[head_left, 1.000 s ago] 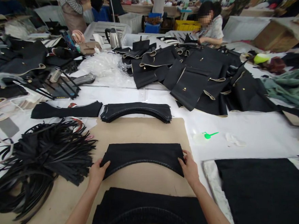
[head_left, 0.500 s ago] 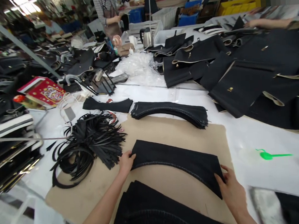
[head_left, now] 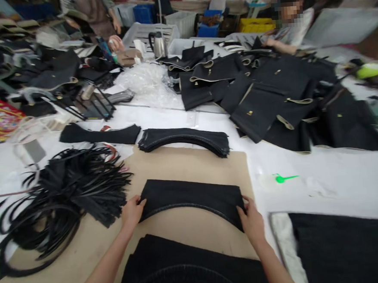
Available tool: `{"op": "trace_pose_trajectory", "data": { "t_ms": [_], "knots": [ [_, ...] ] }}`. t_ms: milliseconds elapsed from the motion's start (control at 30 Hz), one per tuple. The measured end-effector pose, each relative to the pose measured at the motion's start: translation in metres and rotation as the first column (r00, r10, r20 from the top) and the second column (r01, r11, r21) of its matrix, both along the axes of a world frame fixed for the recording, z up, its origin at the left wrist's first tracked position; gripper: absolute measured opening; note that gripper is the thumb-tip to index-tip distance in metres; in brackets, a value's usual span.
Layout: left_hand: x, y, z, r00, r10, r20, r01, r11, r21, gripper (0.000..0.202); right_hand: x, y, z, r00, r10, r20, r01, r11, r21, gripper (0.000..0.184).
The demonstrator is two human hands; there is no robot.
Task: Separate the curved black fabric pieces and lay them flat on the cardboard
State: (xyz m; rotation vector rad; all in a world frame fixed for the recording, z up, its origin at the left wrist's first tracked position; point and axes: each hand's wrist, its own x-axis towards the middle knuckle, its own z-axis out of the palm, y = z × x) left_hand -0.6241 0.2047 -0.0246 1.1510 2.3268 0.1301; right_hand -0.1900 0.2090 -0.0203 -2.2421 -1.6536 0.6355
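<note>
A black curved fabric panel [head_left: 193, 197] lies flat on a brown cardboard sheet [head_left: 184, 163]. My left hand [head_left: 132, 212] grips the panel's left end, fingers curled over its corner. My right hand [head_left: 252, 221] pinches its right end the same way. Close to me lies a stack of similar black panels [head_left: 188, 266]. Farther off on the cardboard's far edge sits another stack of curved black pieces [head_left: 184, 138].
A heap of black straps [head_left: 69, 193] lies left of the cardboard. A green plastic item [head_left: 284, 178] rests on the white table at right, near a black sheet [head_left: 348, 246]. Black bag parts [head_left: 270, 97] pile up beyond. Other people work at the far tables.
The camera swung left and then back to the right. Both hands stay on the ends of the same black panel, which has kept its place on the cardboard.
</note>
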Motion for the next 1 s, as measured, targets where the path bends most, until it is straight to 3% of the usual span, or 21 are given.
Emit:
{"op": "trace_pose_trajectory", "data": {
  "t_ms": [167,300,400,467,567,633,700,867,1000],
  "knots": [
    [0.002,0.004,-0.003,0.997,-0.062,-0.036,0.06,0.997,-0.051,0.026,0.002,0.001,0.001,0.999,-0.044,0.027,0.044,0.999,0.003,0.044],
    [0.008,-0.001,0.001,0.991,-0.051,-0.124,0.042,0.997,-0.07,0.033,0.004,0.0,0.0,0.997,-0.066,0.031,0.066,0.998,-0.002,0.043],
    [0.015,-0.006,0.005,0.971,-0.067,-0.229,0.084,0.994,0.065,0.039,0.004,-0.001,0.001,0.997,-0.071,0.039,0.072,0.997,-0.014,0.043],
    [0.021,-0.01,0.005,0.926,-0.12,-0.358,0.211,0.95,0.228,0.04,0.003,0.0,0.001,0.996,-0.076,0.046,0.077,0.997,-0.023,0.044],
    [0.034,-0.014,-0.001,0.858,-0.267,-0.438,0.452,0.797,0.4,0.035,0.002,0.0,0.003,0.995,-0.081,0.049,0.083,0.996,-0.037,0.044],
    [0.043,-0.016,-0.009,0.814,-0.417,-0.404,0.572,0.692,0.439,0.032,0.001,0.0,0.003,0.996,-0.083,0.043,0.085,0.995,-0.047,0.044],
    [0.051,-0.018,-0.016,0.76,-0.518,-0.393,0.649,0.632,0.424,0.032,0.0,0.001,0.005,0.996,-0.079,0.044,0.08,0.996,-0.03,0.045],
    [0.06,-0.022,-0.027,0.716,-0.536,-0.447,0.692,0.629,0.354,0.033,-0.005,-0.001,0.008,0.979,-0.004,0.201,-0.019,0.994,0.108,0.032],
    [0.063,-0.02,-0.023,0.735,-0.532,-0.42,0.673,0.651,0.351,0.033,-0.007,-0.002,0.01,0.96,0.07,0.272,-0.107,0.986,0.124,0.022]
  ]
}}
